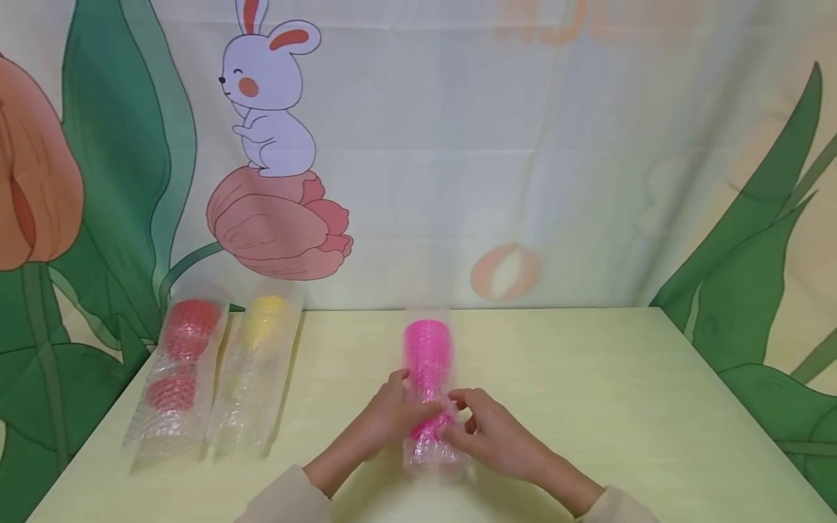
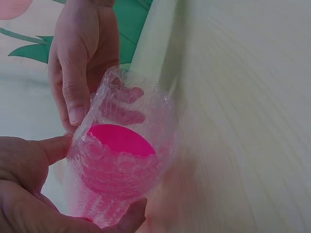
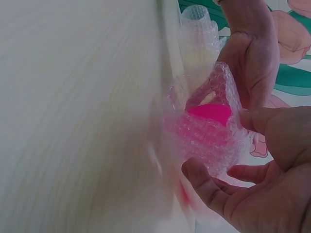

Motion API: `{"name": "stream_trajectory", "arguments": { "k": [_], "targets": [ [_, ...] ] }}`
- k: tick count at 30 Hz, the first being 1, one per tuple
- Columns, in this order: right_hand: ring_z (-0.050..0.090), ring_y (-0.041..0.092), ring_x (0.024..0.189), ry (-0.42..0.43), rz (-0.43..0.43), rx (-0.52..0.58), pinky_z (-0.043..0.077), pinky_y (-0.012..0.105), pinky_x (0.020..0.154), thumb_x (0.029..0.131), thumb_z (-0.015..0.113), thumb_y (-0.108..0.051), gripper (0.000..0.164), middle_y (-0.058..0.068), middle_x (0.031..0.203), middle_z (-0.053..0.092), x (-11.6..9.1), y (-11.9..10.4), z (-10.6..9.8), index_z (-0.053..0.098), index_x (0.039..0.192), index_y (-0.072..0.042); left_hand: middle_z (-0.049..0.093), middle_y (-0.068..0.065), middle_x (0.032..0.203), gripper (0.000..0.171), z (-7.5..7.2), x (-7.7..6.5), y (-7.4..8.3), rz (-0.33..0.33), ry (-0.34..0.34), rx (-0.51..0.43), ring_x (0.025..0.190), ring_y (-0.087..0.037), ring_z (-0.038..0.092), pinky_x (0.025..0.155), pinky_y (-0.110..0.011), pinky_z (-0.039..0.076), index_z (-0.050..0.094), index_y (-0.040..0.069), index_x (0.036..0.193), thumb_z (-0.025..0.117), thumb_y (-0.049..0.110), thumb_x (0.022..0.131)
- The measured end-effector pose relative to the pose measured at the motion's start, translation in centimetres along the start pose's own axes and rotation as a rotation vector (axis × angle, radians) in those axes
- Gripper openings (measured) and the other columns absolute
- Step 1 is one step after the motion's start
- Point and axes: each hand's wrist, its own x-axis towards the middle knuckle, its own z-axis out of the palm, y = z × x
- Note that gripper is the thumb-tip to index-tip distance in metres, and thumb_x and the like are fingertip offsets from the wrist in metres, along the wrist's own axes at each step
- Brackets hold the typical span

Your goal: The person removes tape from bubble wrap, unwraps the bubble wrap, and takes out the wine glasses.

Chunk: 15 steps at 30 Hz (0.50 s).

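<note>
A bright pink object, narrow-waisted with a round end, lies in a clear bubble wrap sleeve point(image 1: 428, 352) at the table's middle. My left hand point(image 1: 394, 415) reaches across its lower part, thumb on top and other fingers on the left side, gripping it. At the lower right, my right hand point(image 1: 493, 436) pinches the wrap between thumb and bent fingers. The left wrist view shows the pink end point(image 2: 121, 140) inside the sleeve's mouth; fingers of the far right hand point(image 2: 82, 63) show through the film. In the right wrist view, the right thumb point(image 3: 262, 119) meets the wrap's edge.
On the left of the table point(image 1: 588, 378) lie two more bubble-wrapped bundles, one red point(image 1: 189, 330) and one yellow point(image 1: 261, 323). Their far ends reach the back edge. Behind stands a fabric backdrop point(image 1: 418, 145) printed with a rabbit and tulips.
</note>
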Motion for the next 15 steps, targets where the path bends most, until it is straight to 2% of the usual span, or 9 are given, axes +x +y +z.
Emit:
{"name": "stream_trajectory", "arguments": {
  "k": [3, 8, 15],
  "targets": [
    [0.059, 0.018, 0.086, -0.014, -0.005, -0.004, 0.053, 0.029, 0.066, 0.099, 0.070, -0.028, 0.061, 0.018, 0.130, 0.057, -0.3, -0.3, 0.1, 0.048, 0.144, 0.006, 0.046, -0.034, 0.147, 0.095, -0.1, -0.5, 0.0, -0.003, -0.006, 0.006, 0.124, -0.039, 0.057, 0.101, -0.057, 0.049, 0.027, -0.014, 0.153, 0.081, 0.031, 0.089],
    [0.058, 0.016, 0.087, -0.039, 0.010, -0.009, 0.053, 0.028, 0.068, 0.098, 0.070, -0.030, 0.061, 0.015, 0.132, 0.057, -0.8, -0.7, 0.3, 0.049, 0.144, 0.004, 0.046, -0.032, 0.147, 0.095, -0.3, -1.4, 0.1, -0.051, -0.006, 0.035, 0.129, -0.045, 0.054, 0.100, -0.060, 0.049, 0.028, -0.010, 0.154, 0.081, 0.033, 0.089],
    [0.059, 0.013, 0.085, -0.069, 0.011, 0.003, 0.054, 0.027, 0.068, 0.098, 0.070, -0.033, 0.062, 0.012, 0.133, 0.057, -1.4, -0.9, 0.8, 0.049, 0.145, 0.002, 0.045, -0.032, 0.149, 0.096, -0.3, -2.3, -0.1, -0.084, -0.004, 0.048, 0.133, -0.049, 0.049, 0.101, -0.061, 0.047, 0.028, -0.009, 0.154, 0.082, 0.034, 0.088]
  ]
}}
